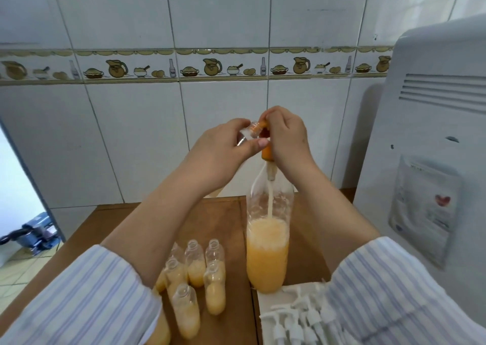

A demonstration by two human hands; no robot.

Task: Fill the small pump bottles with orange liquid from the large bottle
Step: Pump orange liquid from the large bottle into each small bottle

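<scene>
Head view: both hands raised over big bottle (267,255).
L hand (221,147): grips small bottle (248,133), tilted, at pump.
R hand (286,137): curled round orange pump (267,151) atop big bottle.
Filled bottles (196,273): just left of big bottle.
Pump tops (297,315): near big bottle's base, right.

Half-full large bottle (267,252) upright beside uncapped, part-filled small bottles (196,268)

Orange liquid (267,255), blue-striped white sleeves (86,300), brown table (223,221).
</scene>
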